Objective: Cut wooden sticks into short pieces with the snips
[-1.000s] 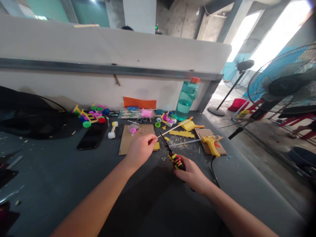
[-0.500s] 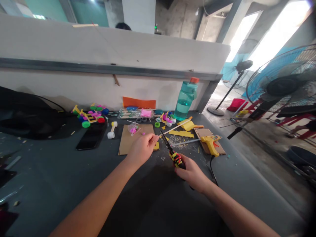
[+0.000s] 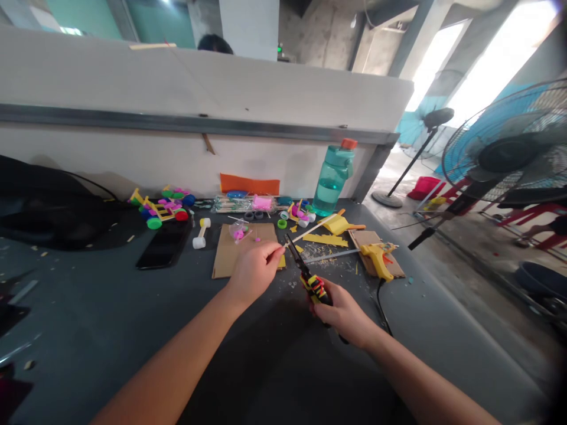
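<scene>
My left hand (image 3: 256, 267) is closed, pinching the near end of a thin pale wooden stick (image 3: 313, 228) that slants up to the right. My right hand (image 3: 343, 310) wraps round the handles of long-nosed pliers (image 3: 315, 287) with black jaws and yellow, red and black grips. The jaws point up and left and meet the stick just beyond my left fingertips; whether they bite it I cannot tell. Below my left hand lies a cardboard sheet (image 3: 225, 254) bearing a small plastic bag (image 3: 239, 229) with pink pieces.
A yellow glue gun (image 3: 376, 260) lies on cardboard at the right, its cord running forward. Behind stand a teal bottle (image 3: 330, 183) and colourful small wheeled models (image 3: 162, 209). A phone (image 3: 163, 247) lies at the left, and yellow scraps (image 3: 325, 239) and clippings litter the middle.
The pliers have shifted slightly left, their jaws now at the stick by my left fingertips. My left hand has barely moved. A head behind the partition has risen slightly.
</scene>
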A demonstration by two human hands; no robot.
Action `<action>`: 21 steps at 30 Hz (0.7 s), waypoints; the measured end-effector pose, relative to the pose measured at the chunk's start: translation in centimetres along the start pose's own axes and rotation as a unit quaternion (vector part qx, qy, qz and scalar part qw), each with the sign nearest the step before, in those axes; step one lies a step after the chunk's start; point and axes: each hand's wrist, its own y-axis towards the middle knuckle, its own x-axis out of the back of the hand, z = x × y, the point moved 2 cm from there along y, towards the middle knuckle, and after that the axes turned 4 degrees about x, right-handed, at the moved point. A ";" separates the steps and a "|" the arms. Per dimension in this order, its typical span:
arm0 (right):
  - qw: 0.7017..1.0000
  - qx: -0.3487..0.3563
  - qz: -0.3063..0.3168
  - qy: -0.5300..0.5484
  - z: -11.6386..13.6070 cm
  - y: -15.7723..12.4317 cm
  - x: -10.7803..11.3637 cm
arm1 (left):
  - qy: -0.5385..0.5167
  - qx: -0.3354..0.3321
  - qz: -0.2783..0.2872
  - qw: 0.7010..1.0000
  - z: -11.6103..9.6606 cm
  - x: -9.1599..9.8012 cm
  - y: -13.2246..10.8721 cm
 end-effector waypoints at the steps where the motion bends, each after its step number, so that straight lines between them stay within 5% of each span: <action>1: 1.000 -0.004 0.000 0.006 -0.1 0.0 0.0 | 0.016 -0.018 -0.008 1.000 -0.1 0.0 0.0; 12: 0.992 -0.040 0.019 0.116 0.5 0.1 0.1 | 0.052 -0.083 -0.044 0.994 0.4 -0.3 -0.1; 17: 0.987 -0.064 0.026 0.145 0.7 0.0 0.5 | -0.051 0.056 -0.003 0.997 1.0 -0.6 0.1; 21: 0.985 -0.041 0.025 0.164 1.0 -0.3 0.8 | -0.236 0.137 0.053 0.961 1.2 -0.6 0.5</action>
